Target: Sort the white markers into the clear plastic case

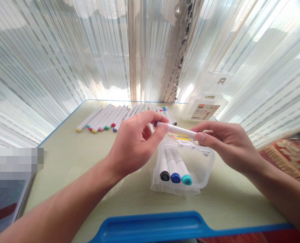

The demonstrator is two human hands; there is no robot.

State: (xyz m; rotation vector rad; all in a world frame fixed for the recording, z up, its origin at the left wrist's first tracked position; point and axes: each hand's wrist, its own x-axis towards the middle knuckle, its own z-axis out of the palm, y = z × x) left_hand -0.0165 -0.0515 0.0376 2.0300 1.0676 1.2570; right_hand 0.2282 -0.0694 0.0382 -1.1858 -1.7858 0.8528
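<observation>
A white marker [181, 131] with a dark purple end is held level between both hands, above a clear plastic box [208, 168]. My left hand [137, 141] pinches the purple end with thumb and index finger. At the other end, the thumb and fingers of my right hand [223, 141] close on the white barrel. Inside the box lie a black-capped marker [164, 168], a blue-capped marker [174, 170] and a turquoise-capped marker [184, 172], side by side with their numbered caps facing me. My left hand partly covers the markers behind it.
Several white markers [106, 118] with coloured caps lie in a row at the back of the table [71, 162]. A clear case [203, 104] with a printed label stands at the back right. Along the front edge runs a blue tray [152, 226]. Striped curtains [101, 50] hang behind.
</observation>
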